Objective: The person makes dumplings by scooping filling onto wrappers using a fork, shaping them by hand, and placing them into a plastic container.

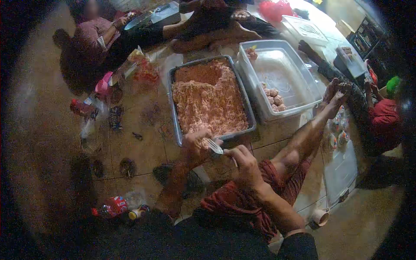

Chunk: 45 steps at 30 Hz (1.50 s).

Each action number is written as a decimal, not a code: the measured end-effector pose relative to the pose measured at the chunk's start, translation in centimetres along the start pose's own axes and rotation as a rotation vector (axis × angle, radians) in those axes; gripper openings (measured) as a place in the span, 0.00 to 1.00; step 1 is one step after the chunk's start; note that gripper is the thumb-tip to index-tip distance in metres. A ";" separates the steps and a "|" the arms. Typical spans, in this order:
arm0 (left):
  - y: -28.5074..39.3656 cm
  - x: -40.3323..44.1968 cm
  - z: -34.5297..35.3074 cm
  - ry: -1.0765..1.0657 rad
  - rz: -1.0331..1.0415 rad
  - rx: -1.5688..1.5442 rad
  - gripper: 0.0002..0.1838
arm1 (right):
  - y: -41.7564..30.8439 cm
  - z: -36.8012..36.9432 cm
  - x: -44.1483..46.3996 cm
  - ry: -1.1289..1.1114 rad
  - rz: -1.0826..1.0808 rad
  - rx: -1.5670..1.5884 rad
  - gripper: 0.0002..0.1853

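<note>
My right hand (245,164) is closed around the handle of a fork (215,146), its tines pointing left toward my left hand (195,145). The left hand's fingers curl around a small lump of pinkish mixture (205,143), and the tines touch or nearly touch it. Both hands are at the near edge of a grey tray (174,115). Crumbly pinkish mixture (210,102) fills most of this tray, scooped lower at the far end. To its right, a clear plastic box (301,105) holds several rounded balls (274,100) in its near left corner and a small clump at the far left.
A person (97,37) sits at far left, another in red (385,117) at right. My outstretched leg (303,130) lies right of the box. A red-labelled bottle (115,206) lies at lower left; a cup (320,216) rests at lower right. Another clear container (305,30) stands behind.
</note>
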<state>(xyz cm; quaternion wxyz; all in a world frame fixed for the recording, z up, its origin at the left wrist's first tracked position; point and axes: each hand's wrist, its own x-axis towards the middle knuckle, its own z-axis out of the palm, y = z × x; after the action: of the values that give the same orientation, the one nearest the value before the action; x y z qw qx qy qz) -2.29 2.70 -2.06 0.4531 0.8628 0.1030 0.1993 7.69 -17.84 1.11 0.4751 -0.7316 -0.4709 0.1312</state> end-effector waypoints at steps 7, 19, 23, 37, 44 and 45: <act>1.3 0.5 -0.9 -0.122 -0.052 -0.246 0.17 | -3.2 -2.7 -0.3 0.172 0.199 0.149 0.06; 1.9 0.1 1.2 -0.099 -0.325 -0.105 0.14 | -1.5 -0.8 -0.5 0.103 -0.012 0.012 0.05; 1.3 -0.4 0.0 -0.068 -0.066 -0.351 0.15 | -2.1 -1.0 -1.2 0.182 0.128 0.081 0.07; 1.3 0.0 1.0 -0.118 -0.103 -0.054 0.17 | -1.2 -0.1 -1.9 0.138 0.127 0.087 0.04; 1.3 -0.6 0.4 -0.086 0.022 -0.073 0.22 | -0.9 -0.2 -2.2 0.091 0.135 0.002 0.05; 1.0 -0.7 0.7 -0.085 0.026 -0.072 0.22 | -1.1 -0.4 -2.1 0.092 0.132 0.001 0.05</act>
<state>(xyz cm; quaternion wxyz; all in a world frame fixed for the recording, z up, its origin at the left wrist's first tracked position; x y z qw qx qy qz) -2.63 1.31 -1.79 0.4853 0.8548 0.0654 0.1719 6.24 -19.64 1.64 0.4870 -0.7661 -0.3993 0.1284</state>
